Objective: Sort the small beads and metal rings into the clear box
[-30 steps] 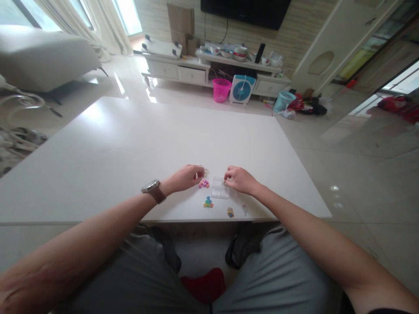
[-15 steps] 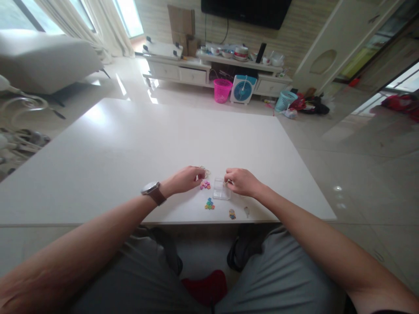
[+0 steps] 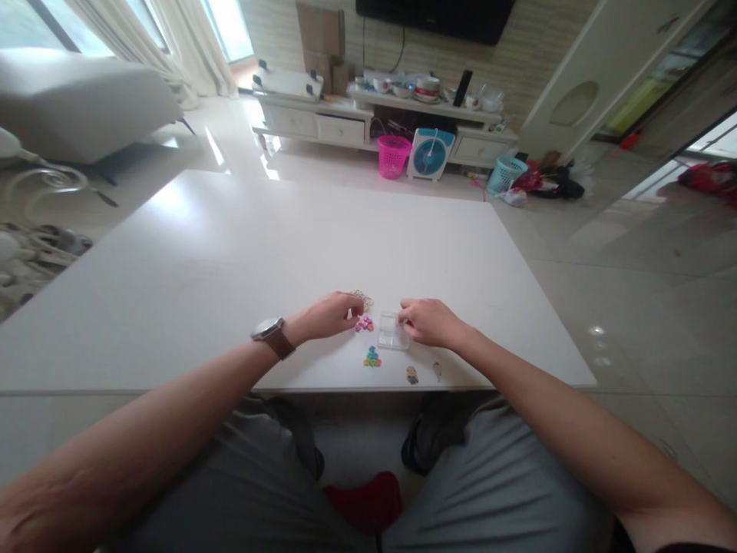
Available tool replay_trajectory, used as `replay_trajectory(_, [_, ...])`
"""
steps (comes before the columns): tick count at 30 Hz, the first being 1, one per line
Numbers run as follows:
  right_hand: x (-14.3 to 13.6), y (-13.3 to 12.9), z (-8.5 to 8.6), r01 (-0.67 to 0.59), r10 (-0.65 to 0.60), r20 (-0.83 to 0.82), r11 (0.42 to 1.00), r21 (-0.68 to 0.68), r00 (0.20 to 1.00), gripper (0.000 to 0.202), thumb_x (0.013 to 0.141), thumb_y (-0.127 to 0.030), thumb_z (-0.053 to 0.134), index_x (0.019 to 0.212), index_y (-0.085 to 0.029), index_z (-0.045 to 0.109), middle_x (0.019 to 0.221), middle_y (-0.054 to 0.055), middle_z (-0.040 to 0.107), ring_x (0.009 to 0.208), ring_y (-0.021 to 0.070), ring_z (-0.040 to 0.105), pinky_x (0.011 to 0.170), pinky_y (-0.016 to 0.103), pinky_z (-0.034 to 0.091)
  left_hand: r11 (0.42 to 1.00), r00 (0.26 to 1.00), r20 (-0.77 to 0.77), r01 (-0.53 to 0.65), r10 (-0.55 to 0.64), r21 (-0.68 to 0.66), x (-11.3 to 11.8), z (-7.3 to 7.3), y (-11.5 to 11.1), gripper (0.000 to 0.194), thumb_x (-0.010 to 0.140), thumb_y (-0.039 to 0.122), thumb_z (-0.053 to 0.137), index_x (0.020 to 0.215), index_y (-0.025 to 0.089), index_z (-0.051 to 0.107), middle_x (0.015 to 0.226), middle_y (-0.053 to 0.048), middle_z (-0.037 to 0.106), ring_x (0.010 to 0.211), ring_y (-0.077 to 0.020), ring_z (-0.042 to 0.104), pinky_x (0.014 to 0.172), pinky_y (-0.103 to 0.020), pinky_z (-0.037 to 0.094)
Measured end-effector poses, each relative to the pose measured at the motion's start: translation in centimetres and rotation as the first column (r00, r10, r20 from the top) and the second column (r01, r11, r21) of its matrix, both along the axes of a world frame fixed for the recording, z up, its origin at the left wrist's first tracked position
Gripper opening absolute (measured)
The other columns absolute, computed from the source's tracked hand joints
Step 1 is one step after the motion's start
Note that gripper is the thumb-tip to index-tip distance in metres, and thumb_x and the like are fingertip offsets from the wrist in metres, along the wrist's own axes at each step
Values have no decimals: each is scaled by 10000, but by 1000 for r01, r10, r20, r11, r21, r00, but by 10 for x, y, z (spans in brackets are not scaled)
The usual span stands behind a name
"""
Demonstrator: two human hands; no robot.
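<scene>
My left hand (image 3: pixel 332 316), with a watch (image 3: pixel 268 330) on its wrist, rests on the table with fingers loosely bent and a gap by the thumb. Its fingertips are beside a tangled gold-coloured pile (image 3: pixel 361 296) and a cluster of pink and purple pieces (image 3: pixel 365 324). A clear divided plastic box (image 3: pixel 393 339) lies between the hands. My right hand (image 3: pixel 429 321) is closed over the box's right side, its fingertips pinched; what they hold is too small to make out. Blue, green and orange pieces (image 3: pixel 372 357) lie nearer me, alongside a yellow-and-blue cartoon figure (image 3: pixel 411 375) and a small silvery item (image 3: pixel 437 372).
The white table (image 3: pixel 276 238) ends just in front of my legs. Beyond it stand a pink basket (image 3: pixel 393 157), a blue fan (image 3: pixel 431 153) and a light-blue basket (image 3: pixel 506 175), before a low cabinet (image 3: pixel 342 130) with dishes on top.
The camera view has shifted slightly. My right hand's fingertips have dipped a little further over the box, and the pale loop seen at them is hidden. My left hand stays by the piles.
</scene>
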State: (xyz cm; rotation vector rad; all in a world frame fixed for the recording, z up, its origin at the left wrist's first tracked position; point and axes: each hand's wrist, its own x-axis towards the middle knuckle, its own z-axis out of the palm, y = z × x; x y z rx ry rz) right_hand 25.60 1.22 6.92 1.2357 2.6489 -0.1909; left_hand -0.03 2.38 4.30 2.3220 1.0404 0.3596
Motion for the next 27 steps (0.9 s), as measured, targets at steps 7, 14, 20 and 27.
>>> replay_trajectory(7, [2, 2, 0, 59, -59, 1, 998, 19, 998, 248, 886, -213, 504, 936, -228, 746, 960, 64, 670, 781, 179, 622, 644, 283, 362, 998, 998, -13, 61, -61, -6, 2, 5, -2, 78, 794, 206, 613, 858, 169, 638, 816, -27, 620, 645, -123, 521, 614, -245, 388])
replay_trajectory(14, [9, 4, 0, 72, -71, -45, 997, 0, 996, 245, 875, -218, 513, 918, -239, 753, 928, 44, 666, 768, 167, 608, 640, 279, 343, 997, 997, 5, 75, -75, -9, 3, -2, -3, 154, 768, 168, 634, 918, 171, 669, 886, -35, 604, 675, -125, 545, 628, -248, 408])
replay_trajectory(20, [16, 8, -1, 93, -94, -88, 996, -15, 992, 223, 857, -185, 536, 899, -231, 749, 930, 30, 675, 781, 156, 607, 659, 266, 349, 995, 996, 8, 91, -91, -35, 3, -1, -4, 156, 789, 136, 595, 911, 169, 686, 842, -32, 596, 672, -129, 535, 635, -256, 410])
replay_trajectory(27, [15, 8, -3, 93, -97, -116, 995, -39, 989, 217, 860, -196, 536, 893, -229, 748, 926, 28, 678, 759, 150, 590, 647, 264, 339, 995, 995, 10, 97, -97, -35, 4, -2, -2, 125, 760, 116, 585, 845, 169, 658, 828, -34, 593, 694, -141, 529, 636, -256, 401])
